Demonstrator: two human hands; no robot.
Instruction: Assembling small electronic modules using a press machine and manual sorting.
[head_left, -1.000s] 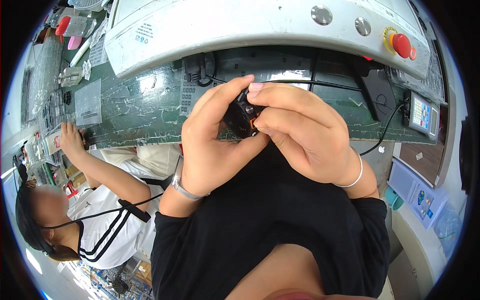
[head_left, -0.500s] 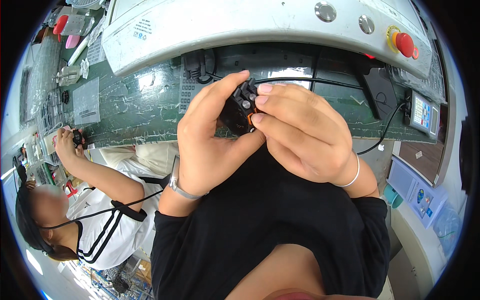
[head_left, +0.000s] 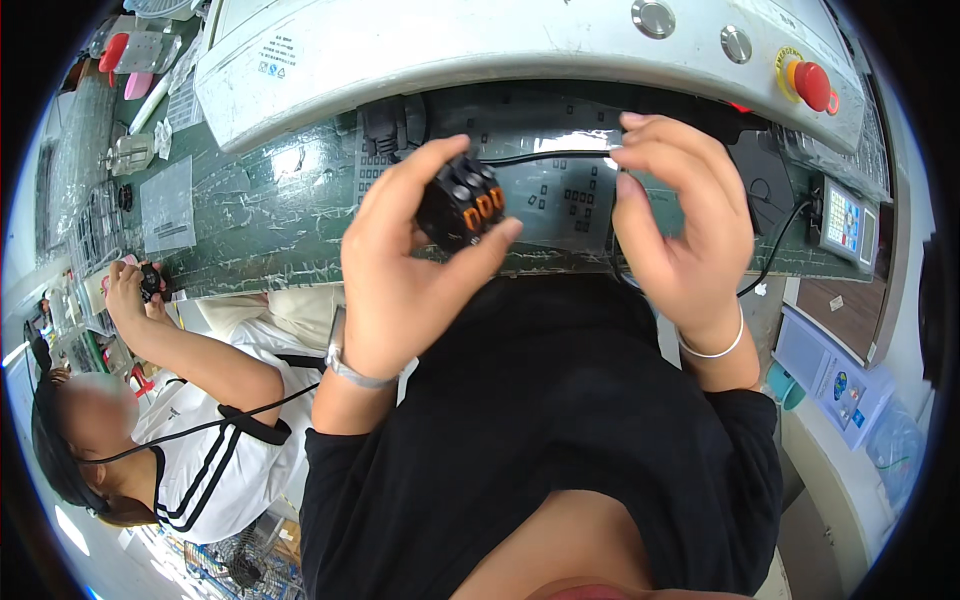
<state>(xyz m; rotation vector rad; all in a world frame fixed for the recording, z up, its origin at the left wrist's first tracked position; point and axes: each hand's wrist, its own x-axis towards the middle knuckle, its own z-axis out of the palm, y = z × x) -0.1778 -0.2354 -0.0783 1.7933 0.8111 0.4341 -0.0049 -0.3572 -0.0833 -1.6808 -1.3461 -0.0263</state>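
Centrally, just above mid-frame, the left hand [head_left: 400, 270] held a small black connector block [head_left: 460, 205] with orange tabs and round metal screw heads on its upturned face. Its fingers were pinched on the block: the thumb [head_left: 425, 165] lay over the block's upper left edge and a fingertip pressed against its lower right corner. The block was raised in front of the green table [head_left: 280, 215], tilted, with its row of orange tabs running from lower left to upper right.

The right hand [head_left: 685, 225] stood apart to the right of the block, empty, its fingers [head_left: 650, 140] loosely spread and curled, palm turned toward the block. A clear gap separated the two; the block lay to the left of the right hand's fingertips, at about their height. The left hand was therefore the only one in contact.

A black cable [head_left: 550, 157] ran across the table behind the gap. At upper right, the grey machine housing [head_left: 500, 45] carried a red stop button [head_left: 810, 85]. At far left, a co-worker's hands [head_left: 135, 290] held a small dark part.
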